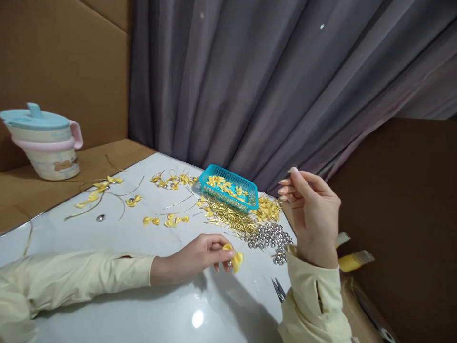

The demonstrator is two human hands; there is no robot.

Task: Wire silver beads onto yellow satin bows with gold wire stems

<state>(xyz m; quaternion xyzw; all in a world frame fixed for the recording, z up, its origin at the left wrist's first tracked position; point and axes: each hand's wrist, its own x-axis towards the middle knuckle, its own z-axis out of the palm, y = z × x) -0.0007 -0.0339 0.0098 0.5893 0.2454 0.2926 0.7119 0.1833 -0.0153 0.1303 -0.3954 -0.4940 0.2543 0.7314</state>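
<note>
My left hand (203, 257) pinches a yellow ribbon bow (237, 261) above the white table, and a small silver bell shows under the fingertips. Raised at the right, my right hand (309, 202) has thumb and forefinger pressed together; what they hold is too small to make out. Between and behind the hands lie a pile of silver bells (269, 237), a bundle of gold wire ties (228, 216) and a heap of yellow bows (268, 208). A blue basket (228, 199) holds more yellow bows.
Bows with gold ties (102, 186) and a single bell (101, 217) lie at the left of the white table (143, 247). A lidded cup (50, 147) stands at far left. Scissor-like metal tips (278, 289) show beside my right sleeve. Grey curtains hang behind.
</note>
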